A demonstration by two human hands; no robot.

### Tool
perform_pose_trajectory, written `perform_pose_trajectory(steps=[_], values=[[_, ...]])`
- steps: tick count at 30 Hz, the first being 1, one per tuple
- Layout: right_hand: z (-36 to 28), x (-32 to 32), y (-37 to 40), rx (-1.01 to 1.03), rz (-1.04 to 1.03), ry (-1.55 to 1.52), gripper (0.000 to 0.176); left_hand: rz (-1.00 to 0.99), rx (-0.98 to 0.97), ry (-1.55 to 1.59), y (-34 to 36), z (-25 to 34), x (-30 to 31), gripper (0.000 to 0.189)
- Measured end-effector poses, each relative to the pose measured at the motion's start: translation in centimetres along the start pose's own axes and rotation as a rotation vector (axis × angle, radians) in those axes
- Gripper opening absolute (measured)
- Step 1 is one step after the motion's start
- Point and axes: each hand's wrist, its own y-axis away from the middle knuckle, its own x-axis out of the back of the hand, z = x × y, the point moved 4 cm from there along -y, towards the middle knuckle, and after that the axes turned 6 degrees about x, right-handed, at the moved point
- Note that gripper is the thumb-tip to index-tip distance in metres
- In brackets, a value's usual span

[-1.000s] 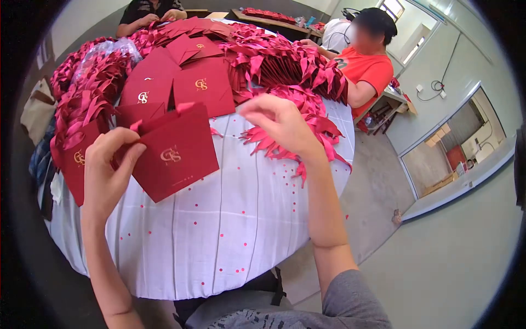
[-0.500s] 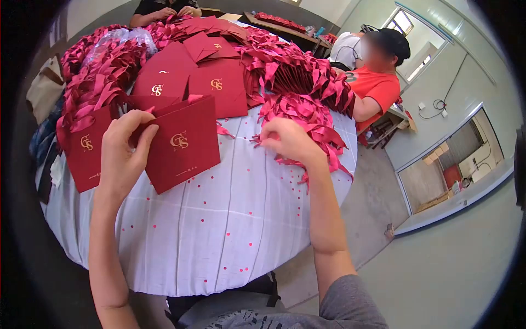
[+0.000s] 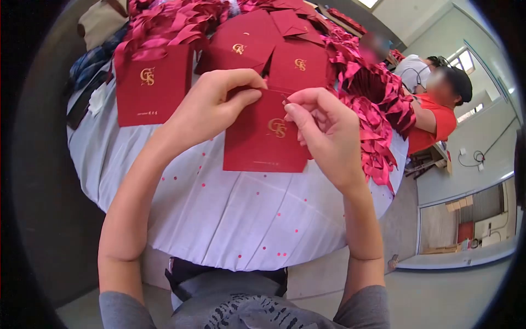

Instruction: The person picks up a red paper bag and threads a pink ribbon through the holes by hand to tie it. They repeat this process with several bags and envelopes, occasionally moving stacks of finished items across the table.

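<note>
A dark red paper bag (image 3: 255, 140) with gold letters on its front is held upright over the near part of the table. My left hand (image 3: 219, 104) pinches its top edge between thumb and fingers. At the bag's upper right, my right hand (image 3: 329, 131) has thumb and forefinger closed on the thin tip of a ribbon (image 3: 284, 99), close to the top edge. Most of that ribbon is hidden. Left of my left hand stands another red bag (image 3: 153, 90) with pink ribbon over its top. Flat red bags (image 3: 298, 66) lie just beyond my hands.
Loose pink ribbons (image 3: 375, 145) are heaped at the right edge of the round table with its white cloth (image 3: 203, 219). Small red dots are scattered over the cloth. A person in a red shirt (image 3: 435, 118) sits at the right. More ribboned bags (image 3: 170, 22) crowd the far left.
My right hand has come from the ribbon heap to the bag's top edge, with a ribbon tip in its fingers. The left hand and its bag are now nearer the middle; the view has shifted.
</note>
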Motion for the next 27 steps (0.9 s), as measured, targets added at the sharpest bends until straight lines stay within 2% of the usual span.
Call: perform_pose_trajectory(steps=[5, 12, 15, 18, 27], values=[[2.4, -1.5, 0.7, 0.027, 0.086, 0.045, 0.006, -0.096, 0.037, 0.069, -0.1, -0.7, -0.6, 0.017], [1.4, -1.8, 0.9, 0.041, 0.081, 0.071, 0.009, -0.139, 0.028, 0.15, -0.3, -1.1, -1.0, 0.018], [1.3, -1.9, 1.0, 0.022, 0.03, 0.133, 0.011, -0.143, 0.034, 0.134, -0.2, -1.0, -1.0, 0.018], [1.9, -2.1, 1.2, 0.034, 0.079, 0.07, 0.013, -0.142, 0.049, 0.114, -0.1, -0.8, -1.0, 0.017], [2.2, -1.9, 1.5, 0.055, 0.086, 0.153, 0.015, -0.093, -0.013, 0.019, 0.5, 0.6, -0.7, 0.022]])
